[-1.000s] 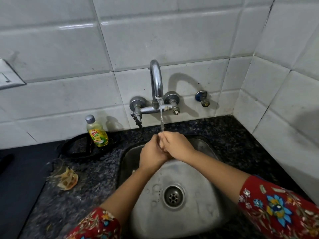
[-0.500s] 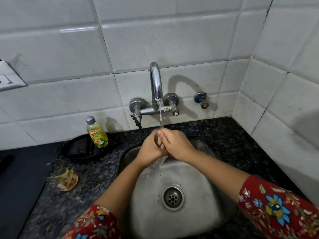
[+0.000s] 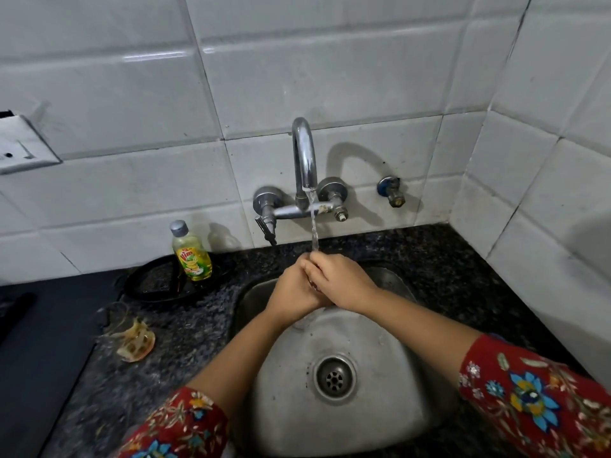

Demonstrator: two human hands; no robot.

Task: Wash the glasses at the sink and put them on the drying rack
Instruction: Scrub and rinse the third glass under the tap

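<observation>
left hand (image 3: 291, 292), right hand (image 3: 340, 282) clasped under running tap (image 3: 305, 160), sink (image 3: 363, 408) 12 o'clock | fingers curled, contents cannot tell | glass unseen, perhaps between palms | judged slippery, fragile: hold mid-wall

The tap (image 3: 304, 160) stood on the wall (image 3: 297, 77) behind the sink (image 3: 380, 408), which was sunk in the counter (image 3: 446, 259). Left of the sink, a dish-soap bottle (image 3: 191, 256) stood on what seemed a tray (image 3: 148, 285).

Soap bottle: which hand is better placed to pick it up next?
Left, probably. The soap bottle stands left of the sink, nearer the left hand; the right hand, pressed against it under the running tap, would have to cross over.
</observation>
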